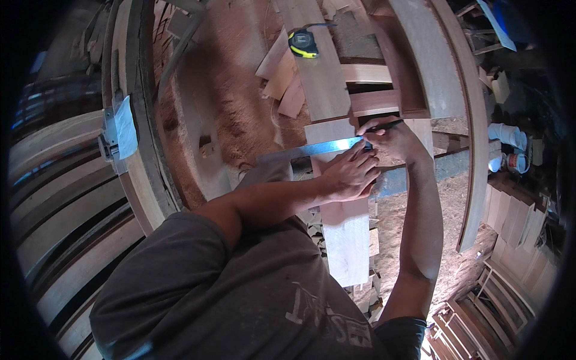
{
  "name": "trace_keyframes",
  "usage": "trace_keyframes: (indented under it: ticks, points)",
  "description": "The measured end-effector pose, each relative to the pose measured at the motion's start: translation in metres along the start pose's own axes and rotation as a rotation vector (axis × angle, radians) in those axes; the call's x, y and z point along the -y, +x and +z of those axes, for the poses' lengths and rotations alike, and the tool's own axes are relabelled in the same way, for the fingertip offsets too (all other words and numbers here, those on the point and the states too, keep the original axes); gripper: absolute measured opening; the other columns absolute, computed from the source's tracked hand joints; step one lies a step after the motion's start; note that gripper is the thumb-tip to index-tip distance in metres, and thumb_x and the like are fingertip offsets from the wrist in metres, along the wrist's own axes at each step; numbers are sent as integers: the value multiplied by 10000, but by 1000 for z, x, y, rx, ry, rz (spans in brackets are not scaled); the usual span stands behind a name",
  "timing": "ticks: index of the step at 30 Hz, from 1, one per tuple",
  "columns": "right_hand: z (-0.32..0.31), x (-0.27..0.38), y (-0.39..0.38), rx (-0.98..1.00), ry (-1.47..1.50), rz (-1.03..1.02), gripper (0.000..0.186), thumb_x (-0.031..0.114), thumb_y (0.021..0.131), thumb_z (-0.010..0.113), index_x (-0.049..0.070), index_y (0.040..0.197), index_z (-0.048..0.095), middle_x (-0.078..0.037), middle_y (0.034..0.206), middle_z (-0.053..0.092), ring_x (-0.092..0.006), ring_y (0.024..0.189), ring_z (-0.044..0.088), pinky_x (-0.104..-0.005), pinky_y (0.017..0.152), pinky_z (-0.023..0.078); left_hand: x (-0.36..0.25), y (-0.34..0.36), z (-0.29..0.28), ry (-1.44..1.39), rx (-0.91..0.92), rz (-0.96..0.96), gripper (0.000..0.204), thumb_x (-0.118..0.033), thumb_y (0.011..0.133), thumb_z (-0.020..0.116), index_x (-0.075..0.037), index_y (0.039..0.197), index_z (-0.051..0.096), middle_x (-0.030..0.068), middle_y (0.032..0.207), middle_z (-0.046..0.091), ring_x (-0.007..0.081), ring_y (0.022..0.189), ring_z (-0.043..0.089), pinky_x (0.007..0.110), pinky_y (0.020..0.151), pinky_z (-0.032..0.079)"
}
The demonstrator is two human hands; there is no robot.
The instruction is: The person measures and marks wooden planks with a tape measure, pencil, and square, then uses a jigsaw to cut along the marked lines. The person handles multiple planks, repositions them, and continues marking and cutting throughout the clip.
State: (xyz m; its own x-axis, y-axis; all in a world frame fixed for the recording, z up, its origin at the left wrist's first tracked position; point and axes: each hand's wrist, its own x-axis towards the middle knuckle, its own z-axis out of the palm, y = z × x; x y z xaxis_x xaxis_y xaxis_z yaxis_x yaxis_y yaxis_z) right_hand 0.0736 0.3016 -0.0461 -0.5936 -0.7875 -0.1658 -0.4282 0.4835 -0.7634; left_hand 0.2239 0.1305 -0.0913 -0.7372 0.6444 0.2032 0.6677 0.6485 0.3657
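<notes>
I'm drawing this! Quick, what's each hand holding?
Left hand: at the right end of the metal straightedge; grip can't be told.
Right hand: closed, holding a dark pen.

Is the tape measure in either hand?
No, the tape measure lies on a wooden plank, apart from the left hand and right hand.

Long brown wooden plank [324, 90], black-and-yellow tape measure [303, 43] on its far part, nearer pale wooden board [347, 246], silver metal straightedge [321, 147] across it, jutting left.
</notes>
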Motion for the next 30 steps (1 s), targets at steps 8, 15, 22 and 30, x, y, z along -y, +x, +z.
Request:
trace_keyframes:
  ticks: [8,15,22,30]
  points:
    - [77,-23,-88,-458,495,690,426,398,1144,578,12,1196,750,-89,918,766,-179,797,720,-360,732,582,-7,8,-20,23,-165,127,463,-448,943,711,-108,1258,732,117,1297,630,309,1355,548,574,1285,263]
    - [137,54,-110,-846,918,569,250,150,1031,711,30,1249,731,-40,984,729,-132,834,654,-302,730,542,5,-25,-25,-116,-56,236,365,-487,991,663,-123,1013,648,166,1234,600,387,1267,564,574,1101,380]
    - [229,177,-189,-1445,1035,441,251,113,1044,710,17,1267,649,-78,1127,712,-160,1042,668,-333,921,546,-65,-77,-37,-781,0,244,416,-423,999,743,-73,1190,622,169,1177,591,390,1163,611,506,980,503]
    - [325,279,-154,-1890,407,529,306,121,1046,723,-13,1310,646,-106,1175,729,-180,1062,688,-346,959,559,-95,-119,-72,-995,330,296,418,-319,1043,737,-2,1303,654,204,1179,644,357,1120,678,447,957,553]
